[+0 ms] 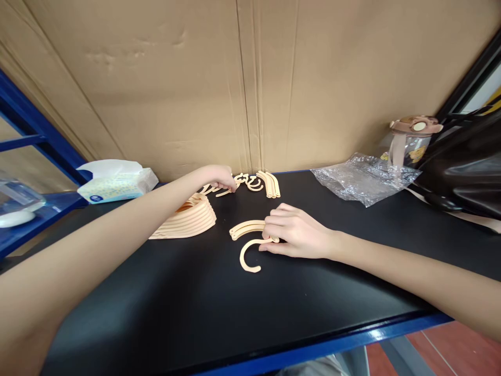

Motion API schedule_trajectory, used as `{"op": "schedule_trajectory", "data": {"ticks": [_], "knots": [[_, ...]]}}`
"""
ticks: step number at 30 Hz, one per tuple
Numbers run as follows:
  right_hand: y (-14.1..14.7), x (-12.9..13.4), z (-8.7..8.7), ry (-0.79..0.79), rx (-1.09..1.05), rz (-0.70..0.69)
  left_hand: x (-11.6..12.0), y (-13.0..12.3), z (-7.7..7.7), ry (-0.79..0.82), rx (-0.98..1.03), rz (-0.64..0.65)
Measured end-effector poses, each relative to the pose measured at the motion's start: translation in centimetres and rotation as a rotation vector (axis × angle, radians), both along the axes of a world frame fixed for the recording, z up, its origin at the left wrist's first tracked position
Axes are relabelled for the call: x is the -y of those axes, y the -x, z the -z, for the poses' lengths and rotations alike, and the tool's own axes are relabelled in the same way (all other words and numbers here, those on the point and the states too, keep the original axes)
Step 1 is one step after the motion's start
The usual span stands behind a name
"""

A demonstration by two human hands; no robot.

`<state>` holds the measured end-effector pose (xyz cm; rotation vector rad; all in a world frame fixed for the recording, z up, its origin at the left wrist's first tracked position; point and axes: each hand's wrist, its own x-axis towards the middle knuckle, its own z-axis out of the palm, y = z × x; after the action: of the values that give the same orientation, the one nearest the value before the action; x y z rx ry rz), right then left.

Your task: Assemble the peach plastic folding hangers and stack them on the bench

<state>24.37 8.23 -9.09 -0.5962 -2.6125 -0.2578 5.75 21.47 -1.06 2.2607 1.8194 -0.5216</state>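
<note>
My right hand [299, 230] is closed around a cream plastic folding hanger. The hanger's hook [245, 255] sticks out to the left below my fingers, and its curved arms [246, 227] lie together just above it. At the back of the table my left hand [221, 177] bends down, fingers closed, among loose cream hanger pieces [224, 193]; whatever it grips is hidden. Beside it on the right are several loose hooks [255, 187] and a bundle of curved hanger arms [272, 185]. A stack of cream hangers [188, 224] sits partly behind my left forearm.
A tissue pack [117, 184] stands at the back left by a blue shelf frame [39, 136]. Crumpled clear plastic [360, 180], a drinking bottle [413, 141] and a black bag [465, 162] occupy the right. Cardboard [176, 94] walls off the back of the black table [188, 303].
</note>
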Motion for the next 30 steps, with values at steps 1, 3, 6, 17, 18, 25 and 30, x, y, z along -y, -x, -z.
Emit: {"op": "schedule_trajectory", "data": {"ticks": [1,3,6,17,18,25,30], "knots": [[0.0,0.0,0.0,-0.002,-0.006,-0.002,0.1,-0.2,-0.1,0.013,-0.002,-0.014],[0.0,0.0,0.0,-0.004,-0.012,-0.001,0.4,-0.4,-0.2,0.040,-0.001,-0.036],[0.0,0.0,0.0,-0.002,-0.016,0.003,0.7,-0.8,-0.4,0.084,0.015,-0.054],[-0.2,0.0,0.1,-0.008,0.001,-0.003,1.6,-0.1,-1.8,0.107,0.172,0.012],[-0.1,0.1,0.1,-0.008,0.000,-0.003,1.7,0.1,-2.1,0.109,0.196,0.029],[-0.1,0.0,0.0,-0.013,0.001,-0.005,5.9,1.2,-4.2,0.099,0.385,0.133],[-0.2,-0.1,0.2,-0.019,0.013,-0.007,11.1,2.1,-3.3,0.334,0.501,0.186]]}}
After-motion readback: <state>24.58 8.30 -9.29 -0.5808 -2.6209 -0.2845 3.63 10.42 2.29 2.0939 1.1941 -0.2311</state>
